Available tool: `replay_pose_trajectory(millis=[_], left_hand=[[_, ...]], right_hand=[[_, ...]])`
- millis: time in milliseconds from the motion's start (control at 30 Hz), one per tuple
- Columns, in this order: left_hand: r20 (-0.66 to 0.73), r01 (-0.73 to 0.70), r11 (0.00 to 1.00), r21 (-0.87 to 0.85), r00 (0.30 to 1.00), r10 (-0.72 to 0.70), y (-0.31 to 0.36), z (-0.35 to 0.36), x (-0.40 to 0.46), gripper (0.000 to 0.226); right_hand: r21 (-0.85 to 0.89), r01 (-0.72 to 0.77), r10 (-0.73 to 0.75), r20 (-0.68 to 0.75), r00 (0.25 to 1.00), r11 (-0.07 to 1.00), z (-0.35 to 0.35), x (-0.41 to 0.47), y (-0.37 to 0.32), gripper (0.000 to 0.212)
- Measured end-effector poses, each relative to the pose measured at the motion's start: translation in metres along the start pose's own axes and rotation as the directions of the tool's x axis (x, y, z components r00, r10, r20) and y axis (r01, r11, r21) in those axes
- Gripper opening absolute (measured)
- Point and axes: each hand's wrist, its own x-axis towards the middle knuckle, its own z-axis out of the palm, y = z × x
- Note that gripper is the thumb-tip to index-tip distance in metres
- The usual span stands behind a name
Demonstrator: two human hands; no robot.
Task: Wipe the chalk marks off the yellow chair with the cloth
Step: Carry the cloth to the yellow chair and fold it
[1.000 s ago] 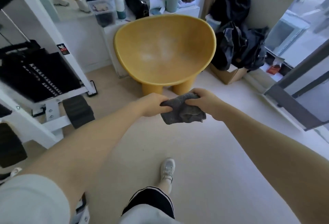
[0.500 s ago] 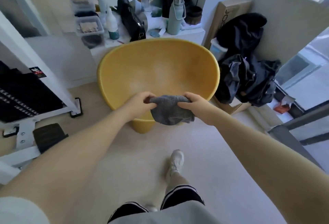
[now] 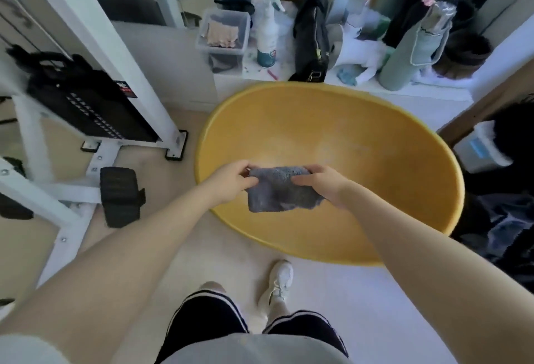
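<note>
My left hand [image 3: 231, 183] and right hand [image 3: 323, 185] pinch the soft, light cloth [image 3: 281, 190] by its top corners above the yellow chair [image 3: 361, 144].

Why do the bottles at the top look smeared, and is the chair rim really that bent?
Head view: the bottles on the shelf are smeared by motion blur, while the cloth and both hands, left and right, stay fairly sharp; the wide-angle lens bows the yellow chair rim and weight machine frame.

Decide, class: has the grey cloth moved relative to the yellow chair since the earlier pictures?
Yes. The cloth, once short of the chair, is now held over its bowl.
</note>
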Motion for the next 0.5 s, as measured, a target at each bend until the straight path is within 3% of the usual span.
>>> replay_pose_trajectory(millis=[100, 200, 300, 400, 500], left_hand=[[-0.05, 0.056, 0.997, -0.057, 0.997, -0.059, -0.004, -0.016, 0.021, 0.026], [-0.124, 0.076, 0.996, -0.039, 0.989, -0.08, -0.016, -0.031, 0.049, 0.025], [-0.254, 0.139, 0.989, -0.06, 0.955, -0.15, -0.028, -0.046, 0.08, 0.028], [-0.288, 0.212, 0.943, -0.256, 0.915, -0.283, -0.04, -0.059, 0.111, 0.026], [-0.207, 0.274, 0.837, -0.474, 0.889, -0.409, -0.051, -0.071, 0.142, 0.026]], right_hand=[[-0.045, 0.033, -0.038, -0.101, 0.994, 0.998, -0.002, 0.041, -0.015, 0.02], [-0.022, 0.034, -0.038, -0.183, 0.982, 0.999, 0.009, 0.077, -0.025, 0.016], [0.021, 0.019, -0.016, -0.167, 0.986, 1.0, 0.021, 0.11, -0.038, 0.011], [0.08, 0.047, -0.035, -0.14, 0.99, 0.996, 0.033, 0.142, -0.051, 0.015], [0.099, 0.036, -0.018, -0.179, 0.984, 0.994, 0.047, 0.176, -0.057, 0.021]])
